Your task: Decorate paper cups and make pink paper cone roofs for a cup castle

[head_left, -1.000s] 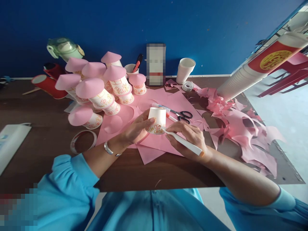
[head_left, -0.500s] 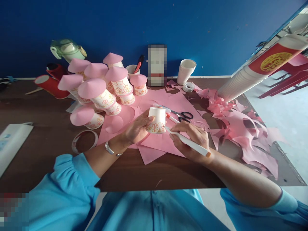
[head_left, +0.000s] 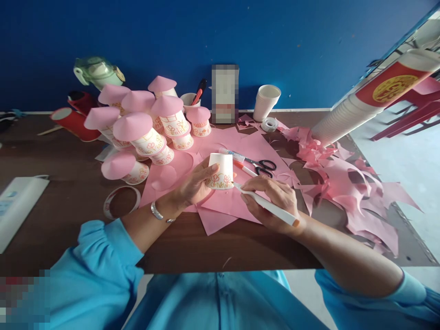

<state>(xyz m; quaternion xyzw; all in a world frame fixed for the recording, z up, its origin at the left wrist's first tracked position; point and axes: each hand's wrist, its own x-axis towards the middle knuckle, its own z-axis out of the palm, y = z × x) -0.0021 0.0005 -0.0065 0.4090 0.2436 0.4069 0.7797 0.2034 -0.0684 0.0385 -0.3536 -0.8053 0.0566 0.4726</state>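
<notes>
My left hand (head_left: 197, 183) grips a white paper cup (head_left: 222, 169), turned upside down, with red flowers and leaf shapes drawn along its wide rim. In my right hand (head_left: 273, 197) is a white marker (head_left: 273, 208) with an orange end; its tip is at the drawn band on the cup's right side. Beneath both hands lie sheets of pink paper (head_left: 216, 221). Just behind the cup are black-handled scissors (head_left: 266, 165) and a second marker, white with a red-orange part (head_left: 244, 168).
Decorated cups with pink cone roofs (head_left: 132, 126) crowd the back left. A tape roll (head_left: 122, 203) lies near my left arm. At right are pink scraps (head_left: 343, 183) and a long stack of cups (head_left: 350, 117). More cups (head_left: 266, 101) stand by the blue wall.
The cup has shifted slightly left and turned a little in my left hand, bringing more of the drawn flowers round. My right hand has followed slightly left with the marker.
</notes>
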